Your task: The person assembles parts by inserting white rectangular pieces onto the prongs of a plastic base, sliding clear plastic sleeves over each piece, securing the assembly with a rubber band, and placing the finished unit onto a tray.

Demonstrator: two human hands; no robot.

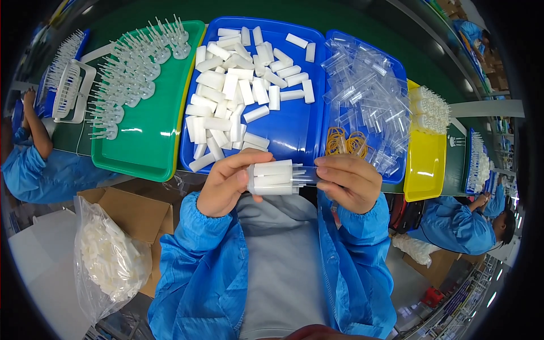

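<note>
My left hand (222, 186) is closed around the base end of a bundle of white cylinders (274, 180), held level in front of my chest. Thin clear prongs stick out of the bundle's right side. On that side, my right hand (352, 182) pinches a clear plastic tube (309, 174) between thumb and fingers, its left end meeting the bundle. Whether the tube sits over a prong I cannot make out. Just beyond the hands, a blue tray (294, 136) carries loose white cylinders (229, 85). Another blue tray (334, 37) has a heap of clear tubes (377, 96) and yellow-brown rubber bands (347, 141).
At left, a green tray (141, 147) bears rows of clear pronged pieces (130, 71). A yellow tray (426, 164) at right holds white-topped bundles (429, 110). A bag of white pieces (110, 255) stands by a cardboard box (136, 209). Co-workers in blue (462, 224) sit both sides.
</note>
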